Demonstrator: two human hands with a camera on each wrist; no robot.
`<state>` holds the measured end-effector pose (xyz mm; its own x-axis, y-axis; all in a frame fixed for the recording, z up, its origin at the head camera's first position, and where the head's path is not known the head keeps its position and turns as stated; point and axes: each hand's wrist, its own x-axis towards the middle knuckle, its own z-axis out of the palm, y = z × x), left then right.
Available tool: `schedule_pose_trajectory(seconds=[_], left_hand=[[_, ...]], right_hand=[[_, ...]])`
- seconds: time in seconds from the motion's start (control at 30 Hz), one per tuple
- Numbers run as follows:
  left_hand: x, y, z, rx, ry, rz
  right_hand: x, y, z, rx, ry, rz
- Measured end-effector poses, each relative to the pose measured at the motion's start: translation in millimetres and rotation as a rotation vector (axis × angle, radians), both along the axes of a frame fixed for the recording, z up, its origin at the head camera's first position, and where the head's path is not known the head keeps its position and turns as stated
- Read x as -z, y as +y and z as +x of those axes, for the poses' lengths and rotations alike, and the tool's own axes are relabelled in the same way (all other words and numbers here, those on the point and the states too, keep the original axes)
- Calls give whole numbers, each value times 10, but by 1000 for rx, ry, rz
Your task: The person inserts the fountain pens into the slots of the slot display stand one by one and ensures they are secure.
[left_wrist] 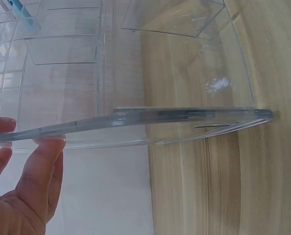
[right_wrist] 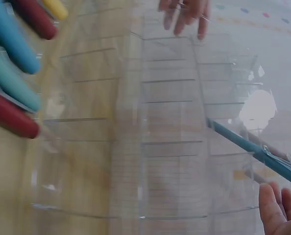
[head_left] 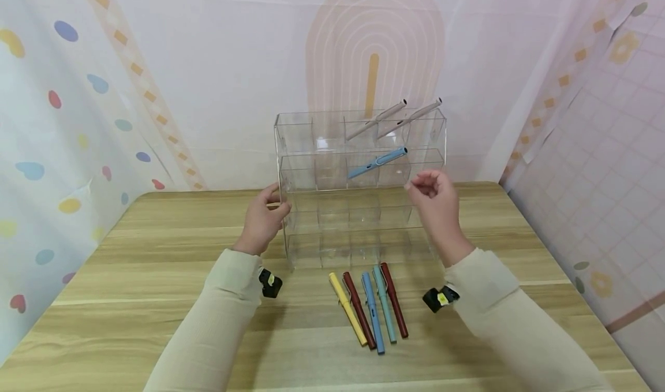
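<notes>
A clear acrylic tiered rack (head_left: 332, 198) stands on the table. My left hand (head_left: 263, 219) pinches its left side panel, thumb on one face and fingers on the other, as the panel edge (left_wrist: 184, 115) in the left wrist view shows. A blue pen (head_left: 377, 163) leans in the second tier from the top, its capped end up to the right. Two pale pens, one (head_left: 376, 119) left of the other (head_left: 410, 118), lean in the top tier. My right hand (head_left: 437, 204) is just below and right of the blue pen, fingers loosely bent, holding nothing.
On the table before the rack lie a yellow pen (head_left: 348, 309), a dark red pen (head_left: 359, 310), a blue pen (head_left: 373, 312), a teal pen (head_left: 384, 303) and another dark red pen (head_left: 395, 301), side by side. A patterned curtain (head_left: 218, 92) hangs behind the table (head_left: 130, 299).
</notes>
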<state>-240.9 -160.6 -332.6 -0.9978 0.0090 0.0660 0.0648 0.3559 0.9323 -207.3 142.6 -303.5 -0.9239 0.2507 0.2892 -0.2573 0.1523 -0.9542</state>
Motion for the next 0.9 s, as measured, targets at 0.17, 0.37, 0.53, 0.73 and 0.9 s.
schedule_pose_trajectory(seconds=[0.17, 0.37, 0.53, 0.73, 0.9], left_hand=[[-2, -20, 5, -2, -9, 2], [-16, -26, 25, 4, -8, -1], [-20, -24, 33, 5, -6, -7], [-22, -23, 35, 4, -5, -3], [-12, -29, 31, 5, -4, -9]], right_hand=[[150, 34, 137, -88, -123, 76], [340, 64, 260, -162, -216, 183], [494, 56, 328, -217, -257, 294], [643, 49, 364, -304, -296, 400], [699, 39, 387, -326, -287, 484]])
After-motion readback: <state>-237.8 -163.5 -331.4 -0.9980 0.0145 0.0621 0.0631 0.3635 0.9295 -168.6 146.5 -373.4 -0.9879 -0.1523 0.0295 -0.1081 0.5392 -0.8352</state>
